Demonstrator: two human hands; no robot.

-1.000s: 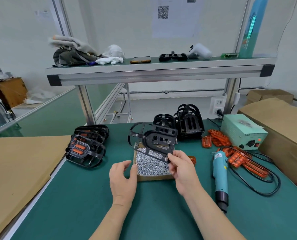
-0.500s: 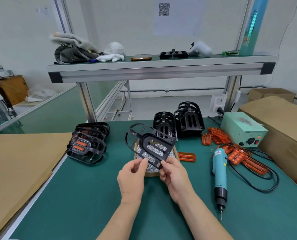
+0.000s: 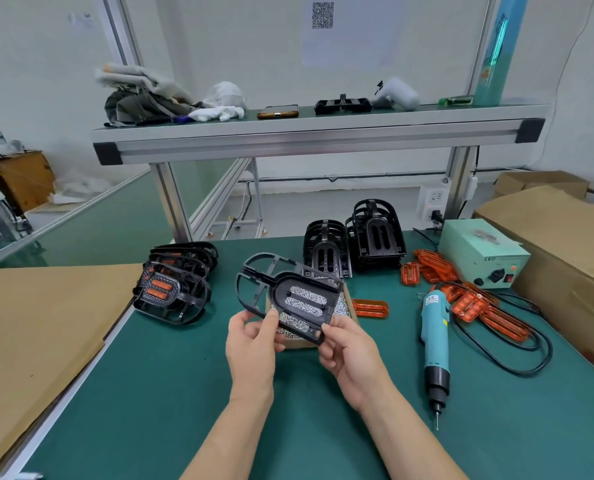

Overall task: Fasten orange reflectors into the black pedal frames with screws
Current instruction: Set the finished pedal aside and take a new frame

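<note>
Both hands (image 3: 254,344) (image 3: 349,355) on pedal frame (image 3: 290,296) edges

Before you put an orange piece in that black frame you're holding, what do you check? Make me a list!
1. Grip on black frame: ok, left hand and right hand both pinch its near edge.
2. Its two slots empty: ok, screws show through.
3. Loose orange reflector nearby: ok, right of the screw box.
4. Teal screwdriver nearby: ok, lying on the mat.
5. A hand free: not ok.
6. Screw holes clear: cannot tell.
</note>
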